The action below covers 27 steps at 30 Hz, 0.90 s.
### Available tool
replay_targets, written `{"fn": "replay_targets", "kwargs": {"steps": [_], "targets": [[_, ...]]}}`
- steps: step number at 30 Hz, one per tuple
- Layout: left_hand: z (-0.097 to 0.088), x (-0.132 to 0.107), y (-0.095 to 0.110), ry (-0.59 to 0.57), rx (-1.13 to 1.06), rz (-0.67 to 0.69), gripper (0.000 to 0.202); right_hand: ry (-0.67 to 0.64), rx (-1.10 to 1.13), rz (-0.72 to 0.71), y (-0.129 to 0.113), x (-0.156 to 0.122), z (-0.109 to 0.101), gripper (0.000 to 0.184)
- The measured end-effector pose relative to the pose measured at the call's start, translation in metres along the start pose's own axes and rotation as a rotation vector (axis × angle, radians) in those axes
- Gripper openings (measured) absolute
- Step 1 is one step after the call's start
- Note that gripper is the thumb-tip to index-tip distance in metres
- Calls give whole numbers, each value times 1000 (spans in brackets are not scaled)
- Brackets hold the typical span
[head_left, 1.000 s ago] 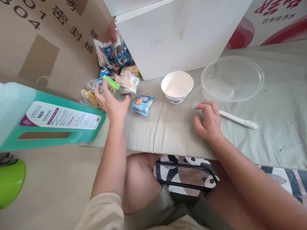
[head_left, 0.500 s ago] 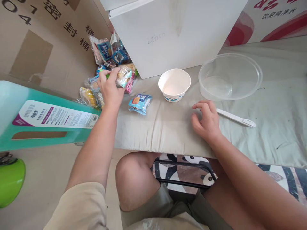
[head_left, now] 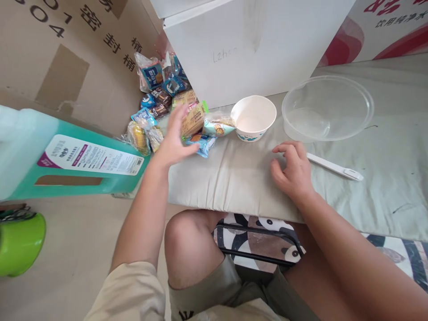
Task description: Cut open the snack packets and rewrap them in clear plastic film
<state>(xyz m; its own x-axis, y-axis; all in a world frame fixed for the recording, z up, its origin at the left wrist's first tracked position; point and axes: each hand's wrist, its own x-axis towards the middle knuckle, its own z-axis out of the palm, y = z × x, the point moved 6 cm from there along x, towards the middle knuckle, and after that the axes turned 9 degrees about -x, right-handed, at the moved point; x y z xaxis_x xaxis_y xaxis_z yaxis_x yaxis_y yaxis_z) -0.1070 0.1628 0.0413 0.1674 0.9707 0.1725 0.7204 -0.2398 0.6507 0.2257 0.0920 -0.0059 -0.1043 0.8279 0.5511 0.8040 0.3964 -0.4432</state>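
Note:
My left hand (head_left: 173, 140) is open, thumb and fingers apart, over the near side of a pile of wrapped snacks (head_left: 160, 100). Just right of it a pale green snack packet (head_left: 219, 125) lies against the white paper bowl (head_left: 253, 117). Partly beneath that packet is a blue snack packet (head_left: 204, 146), close to my left thumb. My right hand (head_left: 293, 171) rests on the cloth with its fingers loosely curled and apart, holding nothing. Beside it lies a white plastic stick-like tool (head_left: 335, 166). A clear round plastic tub (head_left: 327, 109) stands behind the tool.
A white box (head_left: 247, 49) stands behind the bowl. To the left are a large cardboard box (head_left: 110, 84) and a jug of green liquid (head_left: 76, 156). The grey cloth (head_left: 240, 178) ends above my knees. A green bin (head_left: 22, 245) sits on the floor.
My left hand has let go of the pale green packet, which moved from the pile to beside the bowl, and its fingers have spread. My right hand stays put. The view shifted slightly.

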Motion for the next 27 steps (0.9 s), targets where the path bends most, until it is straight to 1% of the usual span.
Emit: {"fn": "replay_targets", "kwargs": {"steps": [1, 2, 3, 4, 5, 7, 9, 11, 14, 17, 18, 20, 22, 23, 25, 27], "targets": [[-14, -6, -14, 123, 53, -94, 95, -4, -4, -3, 0, 0, 0, 31], [-31, -13, -30, 274, 134, -221, 93, -9, -8, -8, -1, 0, 0, 30], [-45, -20, -45, 389, 212, -352, 94, -16, -11, -16, -1, -1, 0, 29], [-54, -25, -58, 431, 268, -457, 98, -27, -11, -23, -2, -1, 0, 29], [-59, -27, -69, 423, 295, -527, 100, -42, -11, -28, -3, -1, 1, 28], [-59, -24, -84, 348, 297, -591, 96, -71, -13, -17, -3, -1, 3, 25], [-55, -18, -88, 279, 324, -622, 84, -95, -18, 11, -2, -1, 5, 23], [-51, -14, -83, 225, 396, -645, 69, -112, -19, 33, -1, 0, 6, 22], [-48, -12, -70, 182, 471, -617, 49, -137, -5, 37, 0, 0, 6, 20], [-52, -13, -57, 226, 442, -553, 36, -126, 4, 28, 0, 0, 5, 18], [-53, -13, -53, 258, 409, -536, 35, -116, 9, 21, -1, 0, 5, 18], [-53, -11, -43, 330, 328, -498, 39, -97, 22, 11, -2, -1, 5, 17], [-47, -5, -29, 375, 246, -429, 44, -85, 29, 8, -3, -1, 6, 17], [-42, -2, -21, 371, 209, -378, 44, -84, 29, 10, -3, -1, 6, 17], [-29, 4, -9, 325, 143, -279, 43, -85, 25, 16, -3, -1, 8, 17], [-21, 8, -10, 254, 88, -195, 49, -79, 26, 17, -4, -1, 8, 17]]}}
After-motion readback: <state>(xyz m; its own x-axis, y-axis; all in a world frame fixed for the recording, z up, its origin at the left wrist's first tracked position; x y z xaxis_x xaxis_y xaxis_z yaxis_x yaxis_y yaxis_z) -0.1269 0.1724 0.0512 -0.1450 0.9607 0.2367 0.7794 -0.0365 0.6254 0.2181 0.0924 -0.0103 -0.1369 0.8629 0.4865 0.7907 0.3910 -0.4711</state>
